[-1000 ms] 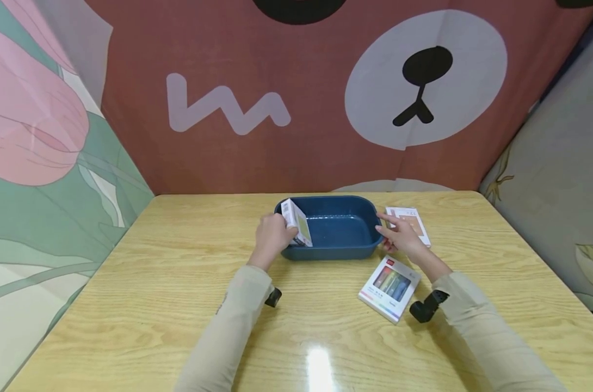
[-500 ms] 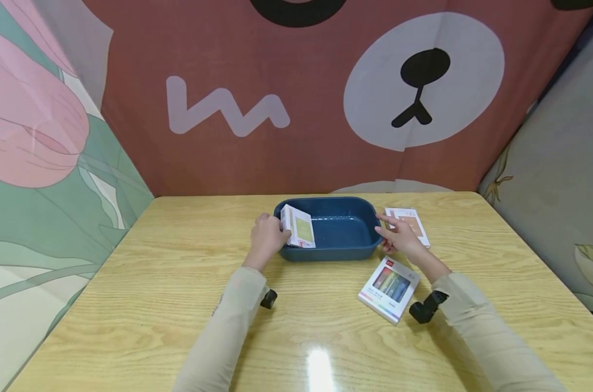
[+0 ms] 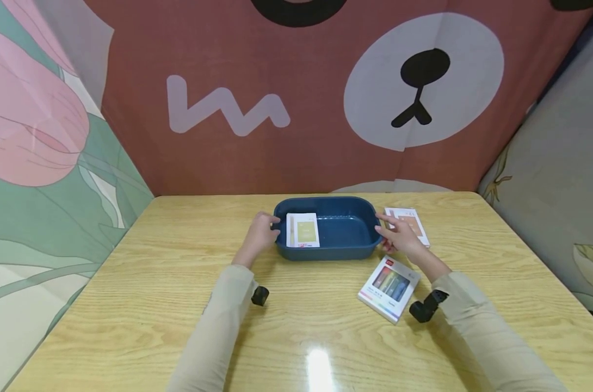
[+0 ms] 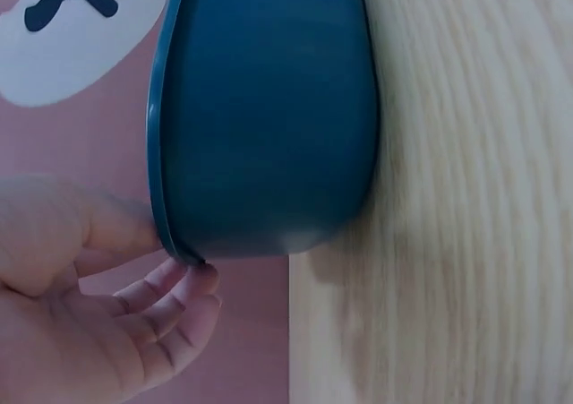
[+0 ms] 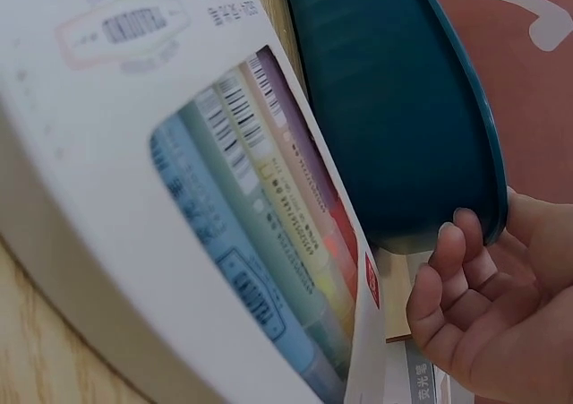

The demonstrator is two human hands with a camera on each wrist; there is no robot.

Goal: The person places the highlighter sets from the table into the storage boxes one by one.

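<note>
Box (image 3: 303,231) has left the left grip (image 3: 258,231); head view: lying in left end of bin (image 3: 343,253). Left wrist: left grip pinching bin rim. Right wrist: right grip (image 5: 506,310) pinching opposite rim, marker pack (image 5: 206,180) near.

On the white pen box (image 5: 85,144), "HIGHLIGHTER" can be made out upside down, though blurred; the word in its outlined badge (image 5: 134,26) is too blurred to be sure of. Barcodes are borne by the pens (image 5: 260,234), their digits hardly legible. "荧光笔" is read sideways on a grey strip (image 5: 421,377). "12" seems to be printed on the orange-panelled box (image 3: 414,224). The red label's (image 5: 372,281) lettering is too small.
</note>
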